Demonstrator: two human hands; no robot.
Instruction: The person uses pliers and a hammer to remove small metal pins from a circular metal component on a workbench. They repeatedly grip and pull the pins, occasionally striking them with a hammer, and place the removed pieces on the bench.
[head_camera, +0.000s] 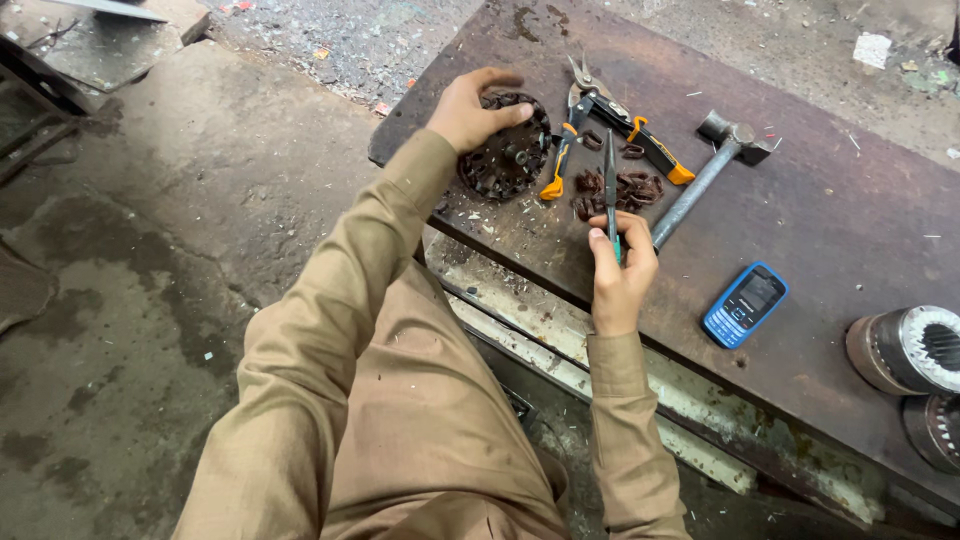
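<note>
Left hand (470, 108): clamped on round dark motor part (507, 147) at counter (820, 200) edge.
Right hand (620, 280): closed around thin pointed tool (610, 180).

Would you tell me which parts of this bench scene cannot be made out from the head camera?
- Round dark part: its far left side is hidden under the left hand.
- Thin tool: its handle is hidden inside the right hand.
- Metal cylinders: cut off by the right edge.
- Blue phone: screen too small to tell.
</note>
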